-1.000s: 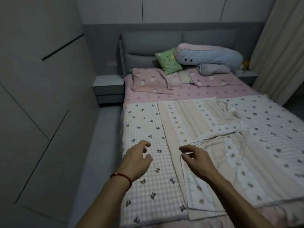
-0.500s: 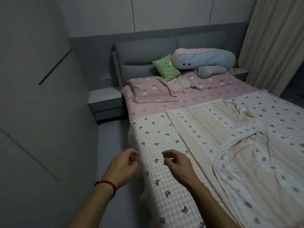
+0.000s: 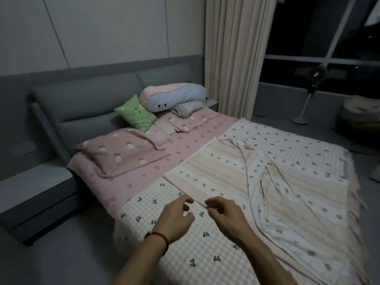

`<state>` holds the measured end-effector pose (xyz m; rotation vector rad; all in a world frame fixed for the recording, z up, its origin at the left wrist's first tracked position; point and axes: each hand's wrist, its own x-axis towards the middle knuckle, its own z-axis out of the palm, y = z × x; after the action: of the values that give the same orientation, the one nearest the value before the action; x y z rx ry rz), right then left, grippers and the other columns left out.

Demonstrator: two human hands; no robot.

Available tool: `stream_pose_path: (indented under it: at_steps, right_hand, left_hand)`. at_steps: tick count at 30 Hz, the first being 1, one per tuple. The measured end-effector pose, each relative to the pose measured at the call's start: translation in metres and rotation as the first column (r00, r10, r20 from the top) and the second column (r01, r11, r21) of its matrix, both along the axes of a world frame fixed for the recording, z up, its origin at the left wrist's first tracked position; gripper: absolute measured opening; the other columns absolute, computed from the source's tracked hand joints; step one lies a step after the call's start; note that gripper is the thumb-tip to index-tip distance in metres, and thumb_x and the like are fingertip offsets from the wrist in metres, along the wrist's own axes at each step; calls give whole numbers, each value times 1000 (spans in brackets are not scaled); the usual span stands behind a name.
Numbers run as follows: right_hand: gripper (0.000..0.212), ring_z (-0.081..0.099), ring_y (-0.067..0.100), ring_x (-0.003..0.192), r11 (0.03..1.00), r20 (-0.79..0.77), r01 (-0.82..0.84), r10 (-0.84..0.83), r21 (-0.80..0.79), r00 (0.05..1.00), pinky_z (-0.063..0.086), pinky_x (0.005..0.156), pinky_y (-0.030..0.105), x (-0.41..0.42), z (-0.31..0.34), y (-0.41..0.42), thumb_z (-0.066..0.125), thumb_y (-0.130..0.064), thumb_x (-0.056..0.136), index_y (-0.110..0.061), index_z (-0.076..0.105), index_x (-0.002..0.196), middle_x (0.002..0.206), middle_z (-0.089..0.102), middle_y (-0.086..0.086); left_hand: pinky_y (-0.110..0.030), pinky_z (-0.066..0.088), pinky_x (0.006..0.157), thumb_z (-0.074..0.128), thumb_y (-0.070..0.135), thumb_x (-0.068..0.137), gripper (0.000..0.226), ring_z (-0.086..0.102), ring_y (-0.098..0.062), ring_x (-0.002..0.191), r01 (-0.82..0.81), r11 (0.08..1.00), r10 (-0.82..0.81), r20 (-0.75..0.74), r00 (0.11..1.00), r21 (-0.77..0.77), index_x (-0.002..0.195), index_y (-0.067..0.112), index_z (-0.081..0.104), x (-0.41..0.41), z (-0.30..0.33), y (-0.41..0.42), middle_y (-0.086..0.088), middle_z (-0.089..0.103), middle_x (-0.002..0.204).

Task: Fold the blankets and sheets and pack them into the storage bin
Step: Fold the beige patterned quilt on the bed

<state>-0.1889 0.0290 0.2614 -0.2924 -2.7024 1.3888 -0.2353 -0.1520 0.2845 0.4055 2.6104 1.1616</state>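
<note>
Both hands, left hand (image 3: 175,218) and right hand (image 3: 227,215), hover loosely curled and empty just above the checked blanket (image 3: 174,249).

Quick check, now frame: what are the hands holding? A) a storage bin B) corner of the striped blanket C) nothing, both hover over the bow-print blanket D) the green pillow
C: the left hand and right hand hang with loosely curled fingers above the bow-print blanket, gripping no fabric.
</note>
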Motion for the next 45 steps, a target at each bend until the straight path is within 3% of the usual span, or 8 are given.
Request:
stream_pose_path:
  at_steps: [5, 9, 19, 25, 35, 40, 43, 45]
  right_hand:
    - [26, 62, -8, 96, 983, 20, 184, -183, -20, 983, 47, 77, 8, -66, -12, -43, 60, -23, 96, -33, 69, 118, 109, 70, -17]
    - [24, 66, -4, 94, 954, 59, 286, -281, -89, 958, 55, 84, 20, -140, -28, -67, 59, -22, 95, -35, 70, 112, 104, 72, -16]
    - [25, 63, -7, 94, 897, 80, 410, -402, -167, 912, 47, 75, 9, -323, -29, -98, 57, -20, 95, -34, 70, 112, 106, 69, -20]
    - [25, 63, -8, 97, 828, 58, 557, -554, -65, 830, 45, 79, 8, -413, -11, -67, 57, -24, 96, -33, 69, 117, 110, 71, -19]
    - [34, 65, 12, 100, 737, 220, 675, -665, 36, 714, 57, 89, 33, -593, -15, -31, 55, -28, 97, -21, 64, 129, 119, 69, -2]
    - [29, 64, 6, 94, 645, 308, 754, -748, 129, 588, 51, 75, 19, -553, -43, 16, 56, -25, 99, -23, 65, 126, 114, 69, -5]
    - [27, 64, 3, 92, 592, 379, 775, -784, 219, 492, 50, 71, 18, -512, -62, 48, 57, -25, 98, -25, 66, 124, 110, 69, -8]
    - [27, 65, 6, 94, 581, 423, 768, -788, 269, 448, 53, 79, 23, -498, -75, 81, 58, -25, 97, -24, 67, 123, 113, 70, -6]
  left_hand:
    - [-31, 58, 82, 58, 22, 93, 30, 61, -8, 99, 137, 989, -138, 21, 990, 62, 120, 35, 56, -105, 4, -33, 9, 61, 112]
    - [-14, 52, 67, 56, 21, 96, 30, 60, -4, 99, 227, 973, -228, 21, 973, 42, 122, 37, 55, -182, -1, -56, 10, 60, 114]
    - [-34, 58, 88, 58, 20, 94, 31, 59, -10, 103, 289, 957, -290, 47, 956, 18, 118, 37, 54, -396, -7, -44, 11, 60, 112]
    - [-15, 52, 68, 57, 16, 93, 30, 60, -9, 99, 418, 903, -424, 52, 904, 99, 119, 32, 57, -508, -13, 12, 5, 61, 116]
    - [-27, 42, 100, 63, 26, 90, 47, 50, -12, 122, 659, 751, -654, 85, 752, -43, 136, 30, 53, -716, -25, 44, 5, 52, 144]
    - [-16, 41, 71, 62, 26, 90, 51, 47, 9, 74, 749, 654, -736, 141, 663, -106, 140, 28, 51, -746, -63, 122, 2, 47, 150]
    - [-31, 49, 92, 63, 30, 89, 58, 61, -13, 106, 781, 599, -755, 201, 624, -175, 145, 29, 47, -755, -95, 170, 0, 41, 156]
    - [-40, 39, 113, 64, 36, 88, 68, 41, -23, 140, 796, 557, -757, 250, 604, -238, 151, 31, 39, -761, -121, 195, -1, 32, 161]
